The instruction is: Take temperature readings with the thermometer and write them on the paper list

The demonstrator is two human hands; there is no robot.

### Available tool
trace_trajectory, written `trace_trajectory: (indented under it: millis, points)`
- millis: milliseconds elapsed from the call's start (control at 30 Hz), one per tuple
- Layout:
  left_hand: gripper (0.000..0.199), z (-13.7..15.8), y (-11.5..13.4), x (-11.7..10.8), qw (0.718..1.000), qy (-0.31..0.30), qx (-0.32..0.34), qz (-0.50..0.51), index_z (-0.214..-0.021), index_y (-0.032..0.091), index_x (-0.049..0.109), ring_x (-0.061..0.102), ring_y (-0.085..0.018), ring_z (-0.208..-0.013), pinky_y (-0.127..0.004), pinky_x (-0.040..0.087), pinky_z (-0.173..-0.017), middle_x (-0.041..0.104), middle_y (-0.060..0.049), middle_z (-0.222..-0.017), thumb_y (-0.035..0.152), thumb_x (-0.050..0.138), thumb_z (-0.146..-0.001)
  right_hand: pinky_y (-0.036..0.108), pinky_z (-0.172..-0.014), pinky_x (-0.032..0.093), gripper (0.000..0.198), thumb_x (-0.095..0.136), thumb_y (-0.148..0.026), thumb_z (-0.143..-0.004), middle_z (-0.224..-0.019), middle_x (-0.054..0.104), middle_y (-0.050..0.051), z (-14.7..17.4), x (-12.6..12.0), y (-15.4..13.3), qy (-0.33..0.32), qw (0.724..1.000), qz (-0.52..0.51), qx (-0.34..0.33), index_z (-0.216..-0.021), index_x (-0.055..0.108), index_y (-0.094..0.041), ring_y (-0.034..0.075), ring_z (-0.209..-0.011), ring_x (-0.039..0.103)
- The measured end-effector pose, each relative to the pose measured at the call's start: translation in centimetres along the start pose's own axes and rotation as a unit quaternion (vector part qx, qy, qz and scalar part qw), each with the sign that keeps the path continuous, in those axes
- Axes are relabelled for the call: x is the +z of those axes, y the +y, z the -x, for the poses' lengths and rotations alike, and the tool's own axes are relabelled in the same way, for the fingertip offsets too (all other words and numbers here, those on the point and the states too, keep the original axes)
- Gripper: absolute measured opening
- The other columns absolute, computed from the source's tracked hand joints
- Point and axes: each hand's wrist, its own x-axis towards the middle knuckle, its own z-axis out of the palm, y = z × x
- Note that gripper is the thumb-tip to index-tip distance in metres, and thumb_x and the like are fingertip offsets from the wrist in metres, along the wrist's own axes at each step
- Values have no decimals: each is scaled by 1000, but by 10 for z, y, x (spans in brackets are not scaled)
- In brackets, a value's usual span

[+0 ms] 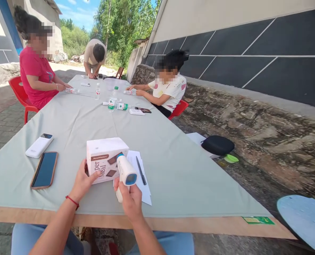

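My left hand [84, 179] grips the left side of a white and brown box [101, 146], thumb across its printed front. The box is on or just above the tablecloth; its underside is hidden. My right hand [131, 198] is wrapped around the handle of a white and blue infrared thermometer [126, 169]. The thermometer's nose is against or just in front of the box's right side; I cannot tell whether they touch. Its blue-rimmed rear end faces me. White paper sheets [144, 193] with a black pen [141, 170] on them lie right of the thermometer.
A phone [44, 170] and a white power bank [39, 145] lie left on the table [173, 184]. Several bottles, including a green-capped one [113, 100], are farther back. Three people [37, 71] are around the far part. A blue stool [306, 219] stands at right.
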Motion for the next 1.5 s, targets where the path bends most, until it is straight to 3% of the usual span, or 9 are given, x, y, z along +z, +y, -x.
trace_trajectory:
  millis: [67, 133, 267, 367, 467, 933, 1200, 1500]
  points:
    - [66, -20, 6, -3, 997, -37, -12, 60, -128, 16, 49, 61, -29, -110, -43, 49, -93, 64, -14, -119, 56, 65, -78, 26, -50, 39, 42, 51, -57, -84, -59, 55, 1, -7, 1, -4, -25, 1000, 5, 13, -64, 53, -20, 13, -54, 47]
    - [58, -34, 11, -9, 997, -47, 12, 55, -124, 17, 53, 62, -27, -107, -40, 49, -93, 66, -11, -116, 55, 61, -81, 26, -53, 40, 43, 50, -58, -84, -59, 54, 1, -17, 5, -8, -35, 999, 15, 23, -64, 52, -20, 14, -55, 48]
    - [51, -47, 6, -10, 999, 4, 46, -11, -120, 18, 55, 62, -25, -104, -39, 48, -92, 66, -9, -115, 55, 55, -85, 26, -54, 40, 39, 52, -57, -84, -60, 53, 0, -34, 19, -13, -37, 996, 49, 62, -69, 53, -20, 14, -57, 49]
    - [52, -46, -7, -8, 998, 31, 30, -41, -119, 17, 55, 62, -26, -102, -39, 48, -89, 66, -10, -113, 54, 57, -83, 26, -53, 41, 38, 52, -56, -84, -60, 52, -1, -39, 27, -12, -50, 994, 57, 76, -71, 53, -20, 14, -57, 49]
    - [54, -45, -13, -9, 999, 14, 29, -30, -119, 17, 55, 63, -25, -98, -38, 49, -86, 67, -9, -109, 54, 60, -81, 26, -55, 42, 37, 51, -55, -84, -62, 53, 0, -38, 29, -7, -55, 995, 46, 71, -71, 53, -20, 14, -58, 49]
    - [57, -47, -19, -11, 1000, 9, 26, -14, -115, 18, 55, 63, -24, -93, -37, 50, -82, 67, -8, -104, 52, 71, -73, 26, -58, 45, 32, 47, -48, -90, -62, 54, 0, -35, 31, -6, -57, 994, 69, 55, -82, 58, -19, 15, -61, 52]
    - [60, -47, -15, -12, 999, 20, 24, -37, -117, 17, 55, 63, -25, -96, -37, 50, -83, 66, -9, -107, 55, 69, -72, 26, -57, 43, 31, 49, -48, -88, -62, 53, -1, -35, 33, -6, -52, 994, 62, 76, -77, 55, -20, 15, -59, 51]
    - [61, -47, -13, -13, 999, 12, 21, -24, -116, 17, 55, 64, -25, -95, -36, 52, -80, 68, -8, -106, 57, 69, -71, 26, -56, 43, 31, 49, -47, -88, -62, 54, 0, -34, 34, -4, -46, 995, 69, 55, -74, 55, -21, 15, -59, 50]
